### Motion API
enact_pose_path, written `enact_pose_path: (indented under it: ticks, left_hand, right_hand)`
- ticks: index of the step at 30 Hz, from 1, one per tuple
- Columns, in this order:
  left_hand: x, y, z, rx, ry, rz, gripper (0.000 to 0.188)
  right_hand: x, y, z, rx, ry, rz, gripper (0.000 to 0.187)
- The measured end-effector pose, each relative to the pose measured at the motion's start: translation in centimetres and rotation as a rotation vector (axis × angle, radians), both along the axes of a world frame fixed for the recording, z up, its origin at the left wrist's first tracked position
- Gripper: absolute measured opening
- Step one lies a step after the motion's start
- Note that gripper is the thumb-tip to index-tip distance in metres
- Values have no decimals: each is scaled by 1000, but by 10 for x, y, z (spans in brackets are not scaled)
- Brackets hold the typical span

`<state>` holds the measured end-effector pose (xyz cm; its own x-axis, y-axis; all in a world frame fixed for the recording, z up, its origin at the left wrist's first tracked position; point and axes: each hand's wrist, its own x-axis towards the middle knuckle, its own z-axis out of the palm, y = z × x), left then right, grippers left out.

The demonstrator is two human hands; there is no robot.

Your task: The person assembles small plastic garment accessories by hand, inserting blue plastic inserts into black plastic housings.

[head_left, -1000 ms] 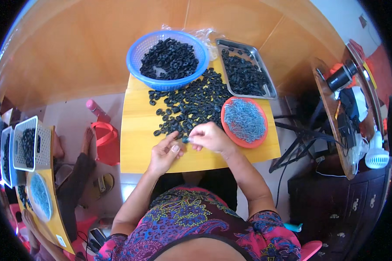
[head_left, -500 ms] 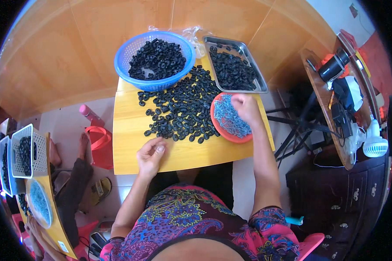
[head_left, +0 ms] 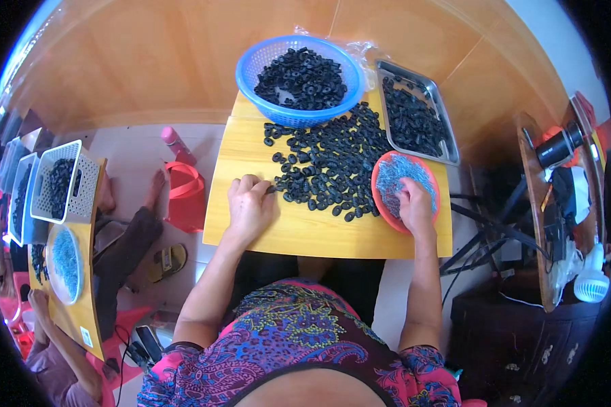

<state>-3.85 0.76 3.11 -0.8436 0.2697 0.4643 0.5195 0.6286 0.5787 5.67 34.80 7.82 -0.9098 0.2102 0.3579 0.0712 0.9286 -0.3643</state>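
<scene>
At the left edge of a spread of small black ring-shaped parts [head_left: 343, 159], my left hand [head_left: 251, 209] is closed, thumb and finger pinching one black part [head_left: 271, 189]. My right hand [head_left: 415, 205] reaches into a round red-orange dish [head_left: 434, 178] heaped with small silvery screws or pins [head_left: 395, 175]. Its fingers are pressed together at the pieces; whatever they hold is too small to make out.
Behind the spread stand a blue basket [head_left: 248, 85] of black parts and a metal tray [head_left: 448, 150] with more. At the left, a person [head_left: 64, 353] sits by another table [head_left: 81, 298] with white baskets [head_left: 81, 193]. A side table [head_left: 533, 224] holds a fan [head_left: 592, 275].
My left hand has moved forward to the edge of the spread and closed on a black part. My right hand has come lower over the dish. The whole view has shifted.
</scene>
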Motion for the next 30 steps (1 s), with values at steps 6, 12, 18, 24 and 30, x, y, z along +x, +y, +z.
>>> enact_pose_path:
  ticks: [6, 12, 18, 24, 30]
  left_hand:
    - [-1, 4, -6, 280, -73, -86, 15]
    - [17, -5, -13, 1071, -915, -348, 16]
    - [17, -9, -23, 1227, -961, -471, 15]
    - [16, -10, -21, 1169, -920, -482, 15]
    - [13, -13, -19, 1234, -1009, -520, 16]
  right_hand:
    - [9, 11, 10, -430, 114, 2, 11]
    - [5, -49, 25, -1273, -5, 100, 10]
    - [-14, -133, 9, -1391, -275, 390, 14]
    - [-32, -169, 1, -1714, -355, 509, 15]
    - [-35, -168, -6, -1747, -420, 466, 15]
